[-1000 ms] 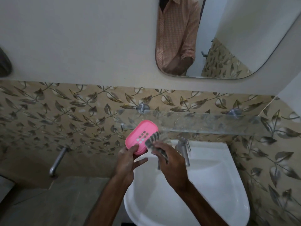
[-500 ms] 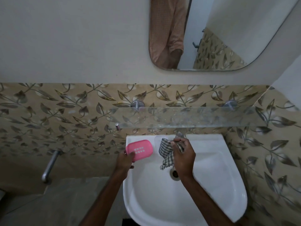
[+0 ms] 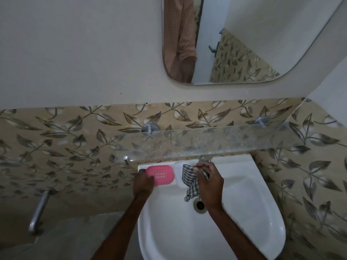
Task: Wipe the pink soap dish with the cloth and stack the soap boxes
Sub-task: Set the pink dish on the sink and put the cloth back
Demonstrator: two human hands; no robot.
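Note:
The pink soap dish [image 3: 161, 173], oval with small drain slots, lies flat on the back left ledge of the white sink [image 3: 249, 199]. My left hand [image 3: 143, 182] grips the dish's left end. My right hand [image 3: 209, 182] hangs over the basin just right of the dish and holds a bunched checked cloth [image 3: 189, 182], which droops toward the drain [image 3: 200, 204]. The cloth is apart from the dish. No soap boxes are in view.
A glass shelf [image 3: 216, 141] on metal brackets juts out just above the sink's back edge and partly hides the tap [image 3: 205, 158]. A mirror [image 3: 244, 40] hangs higher up. A metal pipe [image 3: 38, 212] sticks out of the tiled wall at lower left.
The dish came down from in front of the shelf to the sink's left ledge. My right hand drew the cloth off the dish and lowered it over the basin.

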